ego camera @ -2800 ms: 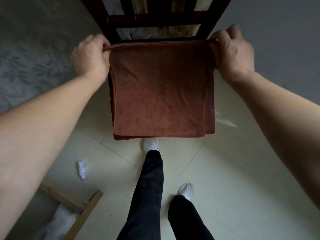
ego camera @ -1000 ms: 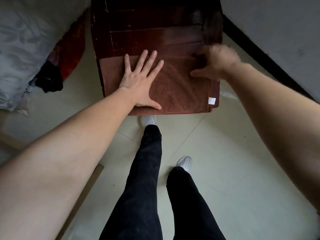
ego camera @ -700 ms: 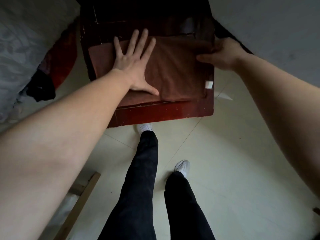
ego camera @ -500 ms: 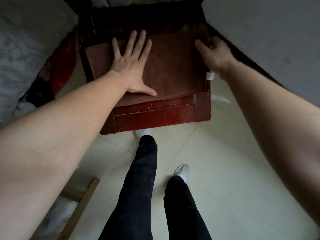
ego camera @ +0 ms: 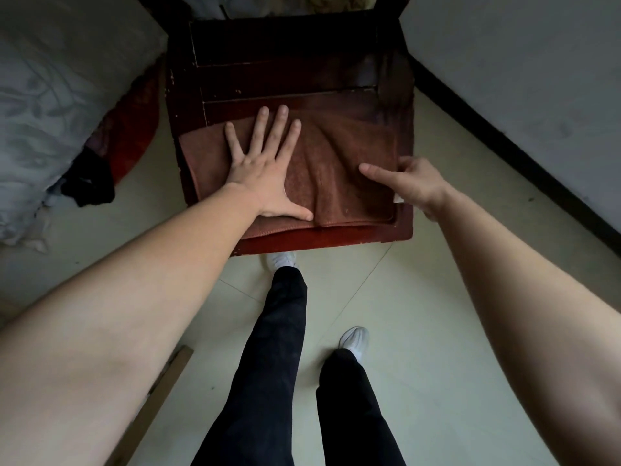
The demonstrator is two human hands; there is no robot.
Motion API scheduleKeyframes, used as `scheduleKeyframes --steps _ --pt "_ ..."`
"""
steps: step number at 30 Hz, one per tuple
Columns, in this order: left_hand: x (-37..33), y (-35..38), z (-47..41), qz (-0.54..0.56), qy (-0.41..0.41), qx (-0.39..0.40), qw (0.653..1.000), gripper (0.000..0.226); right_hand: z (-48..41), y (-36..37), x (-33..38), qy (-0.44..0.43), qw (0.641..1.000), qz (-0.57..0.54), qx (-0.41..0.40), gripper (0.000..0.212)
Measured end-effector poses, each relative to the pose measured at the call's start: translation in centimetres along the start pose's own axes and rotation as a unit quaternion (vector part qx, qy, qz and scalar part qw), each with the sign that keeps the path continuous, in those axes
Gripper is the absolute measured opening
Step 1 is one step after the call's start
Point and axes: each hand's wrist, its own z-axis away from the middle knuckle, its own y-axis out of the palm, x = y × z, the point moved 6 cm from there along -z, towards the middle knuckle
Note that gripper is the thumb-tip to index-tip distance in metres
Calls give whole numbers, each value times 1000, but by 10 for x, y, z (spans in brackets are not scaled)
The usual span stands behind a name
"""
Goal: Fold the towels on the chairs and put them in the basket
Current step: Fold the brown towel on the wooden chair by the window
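Observation:
A brown towel, folded, lies on the front half of a dark red wooden chair seat. My left hand presses flat on the towel's left half with its fingers spread. At the towel's right edge, my right hand lays its index finger across the cloth while the other fingers curl around the edge. A white tag shows just under that hand. Wrinkles run through the cloth between the two hands. No basket is in view.
A bed with grey leaf-patterned bedding stands to the left, with red and black cloth bunched beside the chair. A wall with a dark skirting runs along the right. A wooden board lies on the tiled floor by my legs.
The towel went from hanging by its top corners to lying on the seat. My left hand stays flat on it; my right hand slid from the far right corner to the near right edge, wrinkling the cloth.

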Motion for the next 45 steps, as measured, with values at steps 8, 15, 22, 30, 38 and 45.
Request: scheduleKeyframes --steps 8,15,22,30,38,45 --pt "-3 -5 4 19 7 16 1000 156 14 -25 26 -85 983 54 -155 45" --pt "46 -13 63 216 -154 -237 935 82 35 -14 67 -125 975 70 -169 66" --pt "108 21 91 694 -379 -153 593 35 63 90 121 -223 953 149 -140 55" --pt "127 22 99 768 -337 -68 541 48 52 231 84 -250 863 415 142 80" --pt "124 23 96 663 -348 -107 654 35 66 178 76 -378 852 361 23 39" --pt "124 -13 57 363 -250 -88 893 70 29 118 52 -176 955 197 -135 54"
